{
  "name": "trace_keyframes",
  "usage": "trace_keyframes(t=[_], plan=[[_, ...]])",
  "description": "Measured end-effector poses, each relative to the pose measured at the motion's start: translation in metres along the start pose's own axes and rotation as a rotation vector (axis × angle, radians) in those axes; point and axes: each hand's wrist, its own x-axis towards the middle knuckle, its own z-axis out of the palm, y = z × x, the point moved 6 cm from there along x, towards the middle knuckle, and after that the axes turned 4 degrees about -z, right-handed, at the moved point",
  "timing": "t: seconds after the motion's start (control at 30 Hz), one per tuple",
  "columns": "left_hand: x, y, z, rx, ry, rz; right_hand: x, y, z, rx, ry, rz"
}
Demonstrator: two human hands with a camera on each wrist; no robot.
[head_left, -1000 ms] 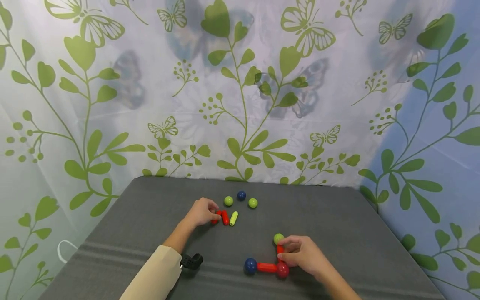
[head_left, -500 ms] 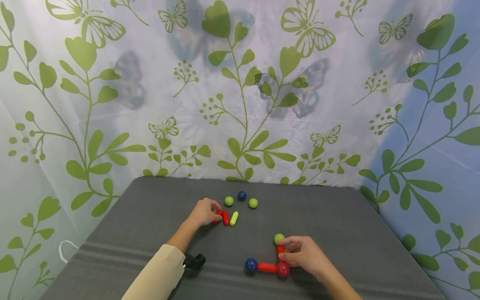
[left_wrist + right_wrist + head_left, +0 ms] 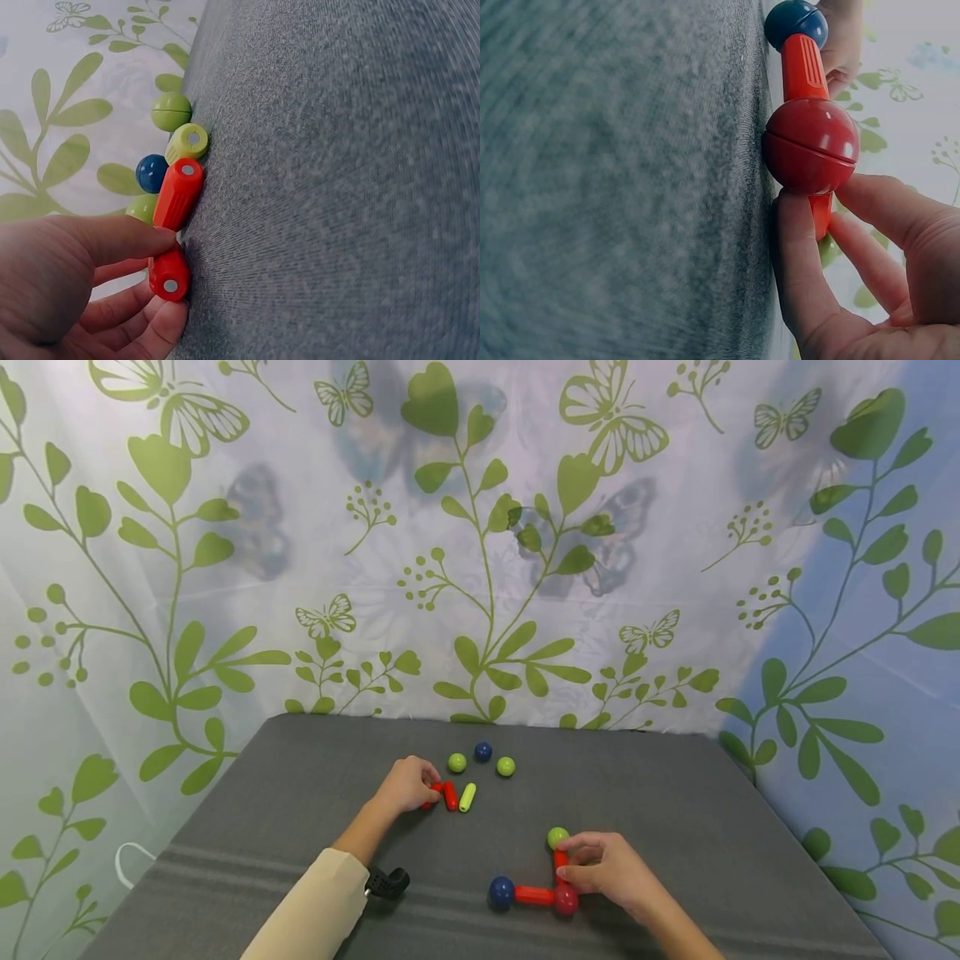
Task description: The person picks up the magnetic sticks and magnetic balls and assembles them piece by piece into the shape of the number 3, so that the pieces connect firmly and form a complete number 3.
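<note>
In the head view my left hand (image 3: 405, 783) pinches a red magnetic stick (image 3: 171, 279) between thumb and fingers, low over the grey surface. Another red stick (image 3: 450, 796) and a yellow-green stick (image 3: 467, 797) lie just right of it. My right hand (image 3: 611, 870) holds the red stick (image 3: 561, 862) that joins a green ball (image 3: 557, 837) to a red ball (image 3: 566, 900). From that red ball a further red stick (image 3: 534, 895) runs left to a blue ball (image 3: 501, 892), forming an L. In the right wrist view, fingertips touch the red ball's underside.
Behind the loose sticks sit two green balls (image 3: 457, 762) and a blue ball (image 3: 483, 751). A grey cloth (image 3: 660, 793) covers the table. A patterned curtain (image 3: 480, 568) hangs along the table's far edge. A white cord loop (image 3: 129, 864) shows at the left edge.
</note>
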Motion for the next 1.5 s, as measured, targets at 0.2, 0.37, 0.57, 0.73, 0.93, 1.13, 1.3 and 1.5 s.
trace_keyframes(t=[0.2,0.37,0.57,0.73,0.93,1.13,1.3,1.5], plan=[[-0.002,-0.004,-0.002,-0.036,-0.007,0.003,0.001,0.0,0.001,-0.004,0.005,-0.01],[-0.007,-0.007,-0.006,-0.105,0.015,0.016,0.001,0.0,0.001,-0.007,0.005,0.003],[-0.011,-0.008,-0.009,-0.235,0.025,0.006,0.001,-0.003,0.001,-0.007,-0.003,0.002],[-0.014,-0.005,-0.008,-0.35,0.013,0.029,0.002,-0.003,0.001,-0.015,0.01,-0.005],[-0.018,0.01,-0.004,-0.516,-0.068,0.061,0.001,-0.003,0.001,-0.016,0.014,-0.007],[-0.02,0.026,0.007,-0.675,-0.161,0.07,0.001,-0.002,0.001,-0.012,0.016,0.001],[-0.02,0.037,0.019,-0.757,-0.217,0.07,0.001,-0.001,0.001,-0.022,0.028,0.014],[-0.021,0.052,0.031,-0.832,-0.253,0.06,0.001,-0.001,0.0,-0.019,0.025,0.003]])
